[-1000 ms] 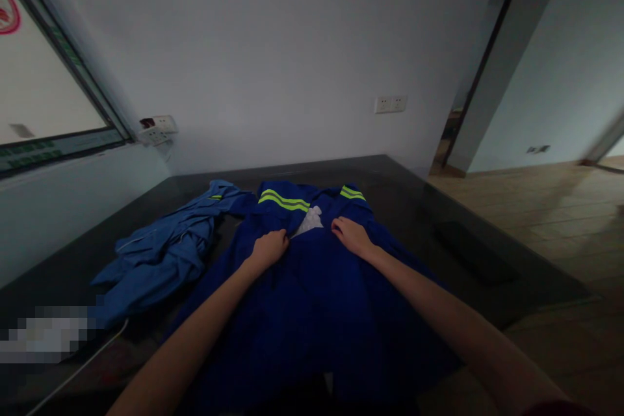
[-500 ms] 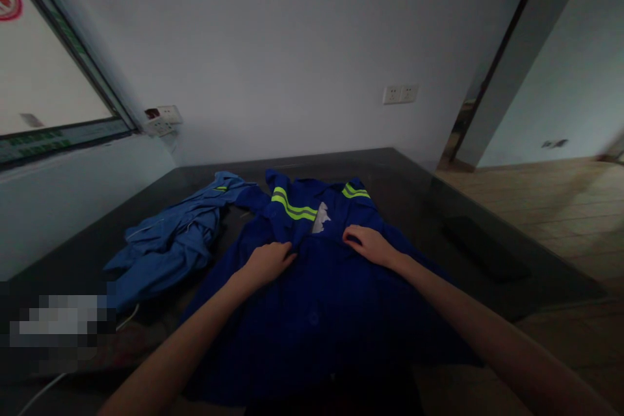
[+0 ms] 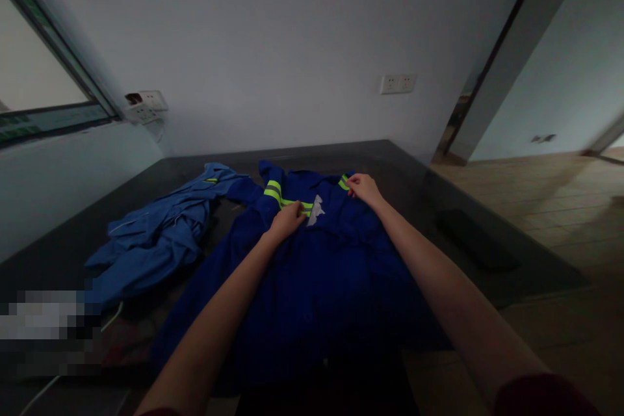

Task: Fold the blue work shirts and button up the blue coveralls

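A dark blue work jacket (image 3: pixel 312 279) lies spread over the dark table, its collar end away from me. Yellow-green and grey reflective stripes cross its chest and sleeves. A torn whitish patch (image 3: pixel 316 209) shows near the middle of the chest. My left hand (image 3: pixel 287 221) is closed on the jacket's cloth at the chest stripe, just left of that patch. At the upper right, my right hand (image 3: pixel 363 188) pinches the jacket beside the striped part of the shoulder or sleeve. The fingertips of both hands are partly hidden.
A lighter blue garment (image 3: pixel 156 227) lies crumpled to the left on the table (image 3: pixel 390 159). A black flat object (image 3: pixel 478 240) rests at the right. A white cable (image 3: pixel 113 317) runs at the lower left, near a blurred-out area. Wall sockets (image 3: pixel 398 84) are behind.
Both hands have moved forward over the jacket: the left to the chest stripe, the right from the lower chest to the stripe at upper right. The view has shifted slightly.
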`<state>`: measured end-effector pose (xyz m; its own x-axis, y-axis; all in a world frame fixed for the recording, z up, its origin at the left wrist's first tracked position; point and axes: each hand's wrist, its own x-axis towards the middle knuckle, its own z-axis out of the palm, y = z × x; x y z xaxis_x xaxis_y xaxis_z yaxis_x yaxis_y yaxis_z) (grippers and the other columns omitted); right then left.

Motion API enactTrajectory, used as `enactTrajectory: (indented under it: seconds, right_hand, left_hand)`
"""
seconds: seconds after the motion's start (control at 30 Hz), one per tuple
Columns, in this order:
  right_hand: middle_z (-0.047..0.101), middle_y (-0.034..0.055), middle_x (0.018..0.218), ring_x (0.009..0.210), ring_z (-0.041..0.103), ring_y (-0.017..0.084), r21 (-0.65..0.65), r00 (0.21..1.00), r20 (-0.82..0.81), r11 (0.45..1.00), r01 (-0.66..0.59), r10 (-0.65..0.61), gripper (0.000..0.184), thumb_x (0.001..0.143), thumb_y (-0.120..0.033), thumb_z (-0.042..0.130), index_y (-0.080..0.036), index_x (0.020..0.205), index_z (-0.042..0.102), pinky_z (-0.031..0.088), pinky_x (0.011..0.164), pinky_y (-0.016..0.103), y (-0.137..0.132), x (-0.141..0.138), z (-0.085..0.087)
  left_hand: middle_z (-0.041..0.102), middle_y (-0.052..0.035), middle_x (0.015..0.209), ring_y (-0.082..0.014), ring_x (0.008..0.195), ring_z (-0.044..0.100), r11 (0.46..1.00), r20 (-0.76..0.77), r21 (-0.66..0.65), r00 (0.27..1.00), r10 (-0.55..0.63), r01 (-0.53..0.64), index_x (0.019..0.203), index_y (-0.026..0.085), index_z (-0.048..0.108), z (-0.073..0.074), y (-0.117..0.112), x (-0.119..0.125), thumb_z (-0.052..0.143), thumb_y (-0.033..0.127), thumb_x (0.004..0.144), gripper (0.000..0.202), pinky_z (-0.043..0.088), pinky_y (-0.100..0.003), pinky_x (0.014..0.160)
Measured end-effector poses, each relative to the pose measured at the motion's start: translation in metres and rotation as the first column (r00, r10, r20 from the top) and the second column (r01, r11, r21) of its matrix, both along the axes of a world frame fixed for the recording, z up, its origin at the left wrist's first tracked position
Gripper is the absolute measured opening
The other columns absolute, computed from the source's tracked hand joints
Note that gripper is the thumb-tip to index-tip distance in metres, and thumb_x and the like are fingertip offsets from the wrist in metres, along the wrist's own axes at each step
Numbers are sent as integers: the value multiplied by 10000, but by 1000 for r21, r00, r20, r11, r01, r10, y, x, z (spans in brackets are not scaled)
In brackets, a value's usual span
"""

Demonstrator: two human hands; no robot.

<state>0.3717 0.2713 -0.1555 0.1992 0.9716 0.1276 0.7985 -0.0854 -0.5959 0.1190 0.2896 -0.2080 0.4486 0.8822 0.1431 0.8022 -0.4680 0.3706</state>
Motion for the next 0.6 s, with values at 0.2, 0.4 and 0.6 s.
enactTrajectory:
  seconds: [0.2, 0.4, 0.6]
  right_hand:
    - [671, 152, 1056, 1010, 624, 263, -22, 988, 67, 990, 141, -140, 287, 883, -371, 524, -139, 1012, 633, 459, 854, 360, 31, -17, -19]
    - [587, 223, 1204, 1151, 541, 350, -132, 958, 194, 962, 238, -211, 586, 820, -480, 595, -72, 1232, 512, 435, 923, 451, 47, -52, -35]
    - [597, 185, 1200, 1134, 570, 308, -193, 971, 149, 958, 211, -184, 447, 815, -298, 592, -125, 1224, 542, 463, 896, 410, 45, -39, -44]
  left_hand:
    - [641, -43, 905, -176, 826, 590, 999, 41, -33, 999, -15, 16, 900, 192, 580, -11, 2, -4, 545, 313, 840, 139, 407, -249, 653]
    - [645, -36, 857, -166, 777, 589, 999, 39, -44, 999, -12, 13, 869, 187, 589, -13, 3, -4, 609, 313, 794, 148, 382, -228, 611]
    - [633, -32, 785, -166, 709, 574, 999, 12, -28, 999, -39, 39, 758, 181, 591, -17, 4, -8, 615, 333, 786, 157, 341, -239, 577]
